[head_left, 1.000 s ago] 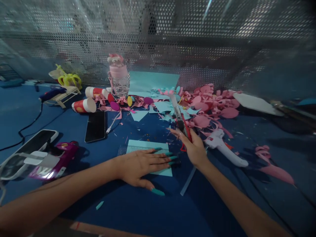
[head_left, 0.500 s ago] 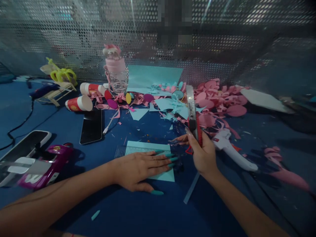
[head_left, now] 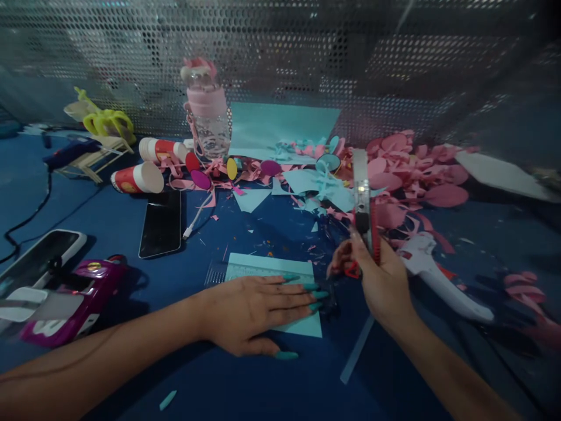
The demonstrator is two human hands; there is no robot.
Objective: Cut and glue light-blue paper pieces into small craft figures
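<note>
My left hand [head_left: 252,313] lies flat, fingers stretched out, over a clear ruler [head_left: 215,273] on a pale teal sheet of paper [head_left: 302,328]. The palm hides much of the ruler and sheet. To its right, my right hand [head_left: 385,286] is closed around red-handled scissors [head_left: 362,193], held upright with the metal blades pointing up. Its fingers partly cover the handles. Below that hand a narrow pale strip [head_left: 357,351] lies on the blue tabletop.
Teal offcuts [head_left: 302,181] and a pink paper heap [head_left: 416,175] lie behind the hands. A white glue gun [head_left: 451,283] rests at right. A pink bottle [head_left: 208,117], paper cups [head_left: 138,178], a black phone [head_left: 161,225] and a purple toy car [head_left: 74,304] stand or lie at left.
The view has shifted, so the hands and nearby things sit slightly further right and lower. The fingers of my right hand have curled in more near the red handles. My left hand stays flat.
</note>
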